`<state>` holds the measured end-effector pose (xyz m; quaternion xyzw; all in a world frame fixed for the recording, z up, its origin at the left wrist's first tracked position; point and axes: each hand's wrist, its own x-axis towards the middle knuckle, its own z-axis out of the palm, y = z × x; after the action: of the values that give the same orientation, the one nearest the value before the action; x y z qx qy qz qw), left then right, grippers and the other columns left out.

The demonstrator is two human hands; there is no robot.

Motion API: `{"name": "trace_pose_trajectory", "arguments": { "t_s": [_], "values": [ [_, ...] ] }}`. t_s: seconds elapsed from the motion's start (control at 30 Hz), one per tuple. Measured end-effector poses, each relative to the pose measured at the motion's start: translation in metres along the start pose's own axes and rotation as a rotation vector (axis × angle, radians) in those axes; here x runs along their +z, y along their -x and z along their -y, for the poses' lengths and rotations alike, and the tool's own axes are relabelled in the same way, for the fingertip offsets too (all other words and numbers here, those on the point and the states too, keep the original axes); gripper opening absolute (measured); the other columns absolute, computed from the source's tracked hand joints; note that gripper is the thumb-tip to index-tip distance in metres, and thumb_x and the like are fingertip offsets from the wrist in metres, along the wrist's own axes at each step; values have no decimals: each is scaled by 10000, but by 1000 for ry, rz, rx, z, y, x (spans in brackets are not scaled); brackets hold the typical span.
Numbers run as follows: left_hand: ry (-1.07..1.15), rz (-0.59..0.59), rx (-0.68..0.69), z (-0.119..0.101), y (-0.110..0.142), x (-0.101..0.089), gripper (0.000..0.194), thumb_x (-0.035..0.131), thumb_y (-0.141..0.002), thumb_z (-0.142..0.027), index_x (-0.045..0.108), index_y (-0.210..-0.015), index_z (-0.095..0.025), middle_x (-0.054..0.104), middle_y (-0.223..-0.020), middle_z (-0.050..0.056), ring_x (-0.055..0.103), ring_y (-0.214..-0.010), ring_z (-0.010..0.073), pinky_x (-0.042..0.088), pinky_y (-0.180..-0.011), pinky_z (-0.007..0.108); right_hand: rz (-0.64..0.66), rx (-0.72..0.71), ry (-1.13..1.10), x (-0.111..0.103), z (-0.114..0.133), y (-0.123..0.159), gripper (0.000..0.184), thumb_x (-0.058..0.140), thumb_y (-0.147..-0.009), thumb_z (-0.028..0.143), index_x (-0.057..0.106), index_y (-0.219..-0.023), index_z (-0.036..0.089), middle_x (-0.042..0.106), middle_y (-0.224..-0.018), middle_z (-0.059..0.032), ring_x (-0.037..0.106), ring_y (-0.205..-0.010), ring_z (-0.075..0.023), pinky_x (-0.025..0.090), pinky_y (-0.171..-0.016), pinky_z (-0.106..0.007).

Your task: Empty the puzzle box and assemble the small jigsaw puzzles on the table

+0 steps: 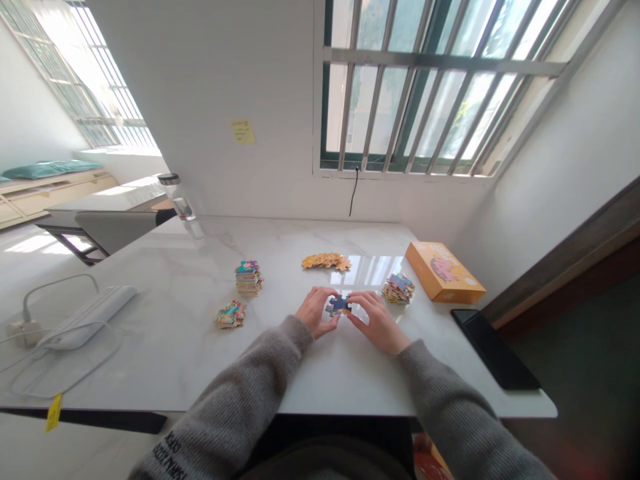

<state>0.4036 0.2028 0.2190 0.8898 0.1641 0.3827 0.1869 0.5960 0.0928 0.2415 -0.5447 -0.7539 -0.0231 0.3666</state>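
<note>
Between my two hands, just above or on the white table, is a dark blue jigsaw puzzle piece (pixel 341 305); whether it is one piece or a small stack I cannot tell. My left hand (pixel 317 312) pinches its left side with thumb and fingers. On the right side, my right hand (pixel 376 321) grips it the same way. Beyond my hands lies a fanned row of orange puzzle pieces (pixel 326 261). A stack of puzzle pieces (pixel 399 289) stands right of my right hand. To the left are a taller stack (pixel 249 279) and a lower pile (pixel 231 315).
An orange box (pixel 445 272) and a black phone (pixel 493 348) lie at the right of the table (pixel 350 380). A white power strip (pixel 90 319) with cables is at the left. A clear bottle (pixel 179 199) stands at the back left, near the wall with a barred window.
</note>
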Motion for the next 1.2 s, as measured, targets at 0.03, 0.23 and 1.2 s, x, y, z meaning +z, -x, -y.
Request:
{"name": "trace_pose_trajectory", "arguments": {
  "t_s": [0.03, 0.23, 1.2],
  "values": [
    [2, 20, -12, 3, 1, 1, 508, 631, -729, -182, 504, -1221, -179, 619, -1160, 113, 545, -1104, 272, 482, -1003, 442, -37, 13, 37, -2, -2, 0, 230, 612, -929, 254, 605, -1159, 258, 668, -1185, -72, 572, -1125, -258, 456, -959, -442],
    [-108, 222, -92, 19, 7, 11, 492, 594, -728, -131, 562, -1216, -177, 594, -1329, 129, 519, -1243, 299, 440, -1074, 493, -369, 230, 331, -27, -27, 3, 195, 574, -930, 317, 642, -1096, 241, 662, -1127, -80, 545, -1092, -285, 373, -963, -454],
    [-94, 142, -23, -4, -3, -17, 202, 746, -700, -237, 548, -734, -219, 721, -1019, 24, 626, -926, 217, 446, -863, 373, 83, -11, -86, -15, -2, 3, 321, 590, -890, 192, 579, -1204, 259, 609, -1175, -87, 562, -1133, -252, 496, -979, -442]
  ]
}}
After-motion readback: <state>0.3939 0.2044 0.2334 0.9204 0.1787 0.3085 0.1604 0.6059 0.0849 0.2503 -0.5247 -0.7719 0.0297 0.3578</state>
